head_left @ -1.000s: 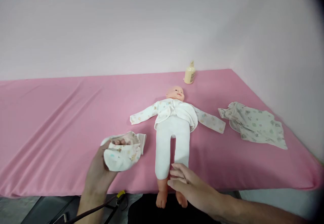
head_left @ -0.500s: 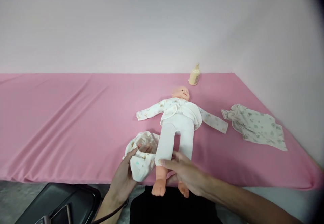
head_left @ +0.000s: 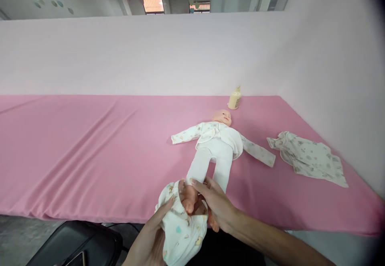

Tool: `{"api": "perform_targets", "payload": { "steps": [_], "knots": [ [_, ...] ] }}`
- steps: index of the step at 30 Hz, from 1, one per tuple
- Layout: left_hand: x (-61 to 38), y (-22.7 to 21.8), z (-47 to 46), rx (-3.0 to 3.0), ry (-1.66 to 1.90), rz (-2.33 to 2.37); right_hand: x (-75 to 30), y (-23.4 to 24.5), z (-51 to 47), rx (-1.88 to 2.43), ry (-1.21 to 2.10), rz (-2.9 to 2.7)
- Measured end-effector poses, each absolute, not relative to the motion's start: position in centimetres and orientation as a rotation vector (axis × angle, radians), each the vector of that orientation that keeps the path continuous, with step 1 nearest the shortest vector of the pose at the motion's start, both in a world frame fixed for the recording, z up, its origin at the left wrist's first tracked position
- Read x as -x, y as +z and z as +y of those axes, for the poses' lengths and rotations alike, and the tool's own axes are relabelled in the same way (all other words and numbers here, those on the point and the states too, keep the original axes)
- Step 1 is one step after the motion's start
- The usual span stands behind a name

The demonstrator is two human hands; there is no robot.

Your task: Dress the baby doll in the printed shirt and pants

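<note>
A baby doll [head_left: 221, 118] lies on its back, arms spread, in a white printed long-sleeved top [head_left: 207, 131] and white leggings [head_left: 224, 163]. My left hand [head_left: 152, 234] is closed on white printed baby pants [head_left: 183, 234], bunched up with the wide opening facing the doll. One doll foot [head_left: 189, 202] sits inside that opening; the other foot [head_left: 213, 222] hangs just right of the cloth. My right hand [head_left: 218, 208] grips the doll's lower leg at the legging cuff, thumb on top. Some of its fingers are hidden behind the leg.
A pink sheet [head_left: 90, 149] covers the bed, against a white wall [head_left: 150, 57]. Behind the doll's head stands a cream pump bottle [head_left: 234, 99]. A printed baby garment [head_left: 313, 157] lies to the right. At lower left is a black padded seat [head_left: 78, 244].
My left hand has brought the baby pants right and toward me, so their opening is now around one doll foot. My right hand still holds the leg. The camera view has tilted up.
</note>
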State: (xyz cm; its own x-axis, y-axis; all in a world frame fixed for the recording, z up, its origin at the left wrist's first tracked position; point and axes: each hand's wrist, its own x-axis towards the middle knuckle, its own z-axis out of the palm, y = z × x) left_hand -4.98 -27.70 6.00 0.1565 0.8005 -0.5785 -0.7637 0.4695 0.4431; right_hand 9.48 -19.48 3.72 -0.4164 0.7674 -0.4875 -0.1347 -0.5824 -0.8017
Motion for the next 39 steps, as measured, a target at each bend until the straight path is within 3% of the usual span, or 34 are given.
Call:
{"api": "perform_targets", "payload": {
  "steps": [10, 29, 39],
  "knots": [
    [3.4, 5.5, -28.3, 0.021, 1.090, 0.791, -8.8, 1.3, -20.7, 1.173, 1.942, -0.863],
    [3.4, 5.0, -28.8, 0.063, 1.134, 0.846, -8.3, 1.3, -21.1, 1.169, 1.974, -0.823],
    [2.8, 4.6, -26.8, -0.017, 1.175, 1.029, -9.7, 1.8, -20.4, 1.023, 1.910, -1.347]
  ]
}}
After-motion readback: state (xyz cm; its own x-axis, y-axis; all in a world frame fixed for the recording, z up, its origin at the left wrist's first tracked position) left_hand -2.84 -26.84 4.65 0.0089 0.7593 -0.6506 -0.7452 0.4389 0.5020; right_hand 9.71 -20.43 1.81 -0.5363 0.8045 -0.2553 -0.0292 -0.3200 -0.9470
